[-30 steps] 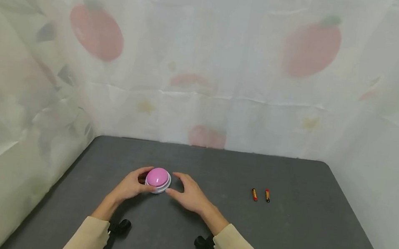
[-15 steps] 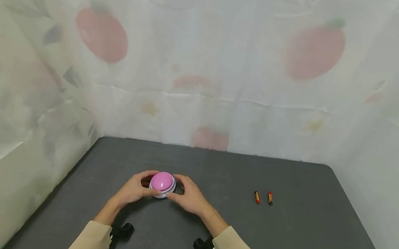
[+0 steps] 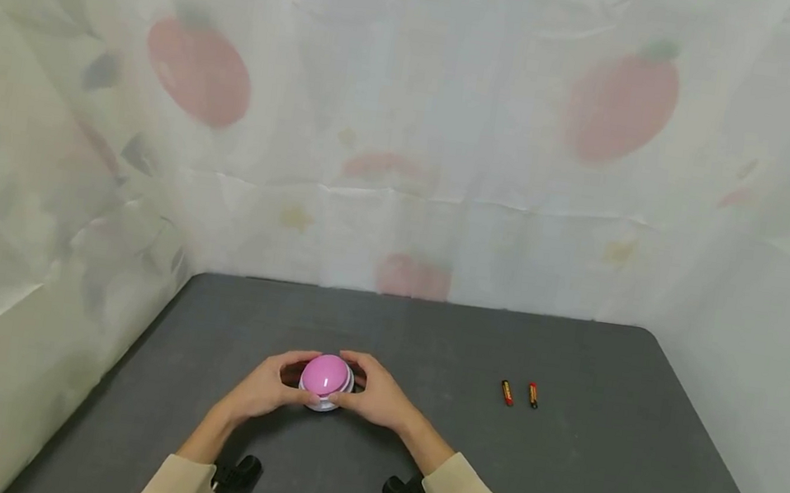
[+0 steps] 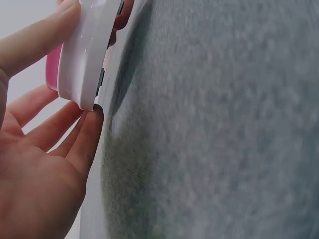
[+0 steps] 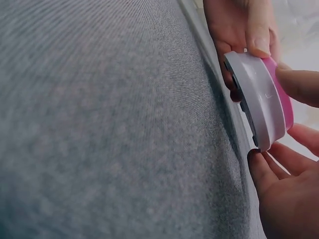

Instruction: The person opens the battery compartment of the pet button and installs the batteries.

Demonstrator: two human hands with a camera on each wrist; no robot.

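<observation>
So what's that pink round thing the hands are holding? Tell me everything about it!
It is a round push button with a shiny pink dome on a white base, smooth like plastic. The wrist views show its base lifted off the dark grey table, with dark parts on the underside. The left hand and the right hand hold it by the rim from either side.

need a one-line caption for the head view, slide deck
Both hands, left hand and right hand, hold a pink dome button over a dark table; two batteries lie apart.
</observation>
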